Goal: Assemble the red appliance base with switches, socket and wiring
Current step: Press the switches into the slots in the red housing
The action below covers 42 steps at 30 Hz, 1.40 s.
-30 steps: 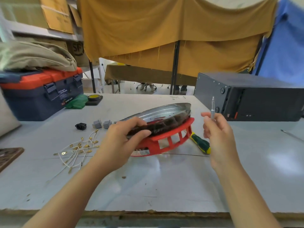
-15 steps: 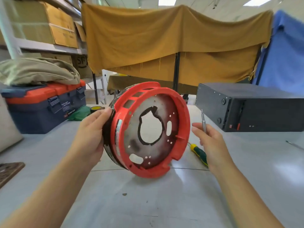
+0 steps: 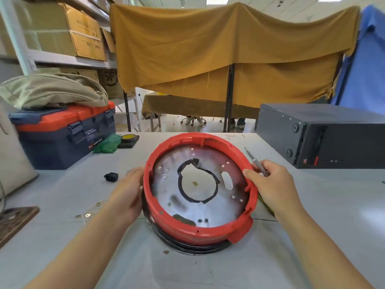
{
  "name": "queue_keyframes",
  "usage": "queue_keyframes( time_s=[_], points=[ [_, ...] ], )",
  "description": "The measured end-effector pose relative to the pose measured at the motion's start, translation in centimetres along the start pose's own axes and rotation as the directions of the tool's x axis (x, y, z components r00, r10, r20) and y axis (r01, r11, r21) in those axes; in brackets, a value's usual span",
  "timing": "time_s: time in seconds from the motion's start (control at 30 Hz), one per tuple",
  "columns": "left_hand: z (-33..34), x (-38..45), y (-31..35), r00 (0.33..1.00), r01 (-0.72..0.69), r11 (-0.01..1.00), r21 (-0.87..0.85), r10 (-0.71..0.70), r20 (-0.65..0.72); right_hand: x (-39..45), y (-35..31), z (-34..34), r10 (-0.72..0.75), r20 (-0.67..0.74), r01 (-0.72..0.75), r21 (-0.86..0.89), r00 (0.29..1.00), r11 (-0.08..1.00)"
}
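Head view. Left hand (image 3: 130,191) lies against the left side of the round red plastic appliance base (image 3: 200,192), fingers fairly straight along the wall, thumb up by the rim; whether they curl round it cannot be told. Right hand (image 3: 273,184) has its thumb pressed on the right rim of the base, while its curled fingers pinch a thin grey metal screwdriver bit (image 3: 256,162) that points up and away.

The base sits on the pale grey worktable (image 3: 323,205), open side up and tilted toward the camera, with a silvery metal plate inside showing 1 large black-edged cut-out and several small holes.

Both forearms reach in from the bottom corners, bare, roughly symmetrical on either side of the base.

Readable writing: "SF" on a brown cardboard carton (image 3: 111,80) on the shelving behind. Label print on the navy toolbox with orange lid (image 3: 66,130) is too small to read.

A small black plastic socket (image 3: 111,176) lies on the table just left of the left hand.
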State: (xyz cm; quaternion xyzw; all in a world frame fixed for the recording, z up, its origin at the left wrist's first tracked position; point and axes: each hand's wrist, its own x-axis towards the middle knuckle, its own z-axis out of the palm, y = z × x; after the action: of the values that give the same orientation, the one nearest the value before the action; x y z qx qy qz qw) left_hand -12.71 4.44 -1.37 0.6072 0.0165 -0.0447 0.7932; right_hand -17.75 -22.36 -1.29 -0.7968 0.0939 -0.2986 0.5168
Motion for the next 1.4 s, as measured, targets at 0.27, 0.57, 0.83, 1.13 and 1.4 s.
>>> queue_keyframes(
  time_s=[0.27, 0.57, 0.83, 1.13, 1.4],
  points=[
    [-0.2, -0.2, -0.6, 1.000, -0.006, 0.985, 0.172, 0.003, 0.015, 0.4, 0.2, 0.2, 0.013, 0.009, -0.013, -0.071, 1.000, 0.997],
    [-2.6, 1.1, 0.5, 0.993, -0.034, 0.877, 0.480, -0.023, 0.112, 1.7, 1.2, 1.5, 0.005, 0.191, 0.031, -0.181, 0.982, 0.983],
    [-3.5, 1.6, 1.4, 0.961, 0.049, 0.845, 0.533, -0.186, 0.207, 3.4, 0.0, 2.8, 0.007, 0.506, 0.092, -0.169, 0.862, 0.981],
    [-0.9, 1.0, 0.9, 0.902, -0.078, 0.715, 0.694, -0.246, 0.355, 3.3, -2.2, 5.5, -0.084, 0.749, 0.244, -0.107, 0.657, 0.964],
    [-0.6, 1.1, 0.3, 0.982, -0.089, 0.746, 0.660, -0.046, 0.185, 4.5, -1.7, 5.8, -0.089, 0.587, 0.192, -0.116, 0.805, 0.974]
  ],
)
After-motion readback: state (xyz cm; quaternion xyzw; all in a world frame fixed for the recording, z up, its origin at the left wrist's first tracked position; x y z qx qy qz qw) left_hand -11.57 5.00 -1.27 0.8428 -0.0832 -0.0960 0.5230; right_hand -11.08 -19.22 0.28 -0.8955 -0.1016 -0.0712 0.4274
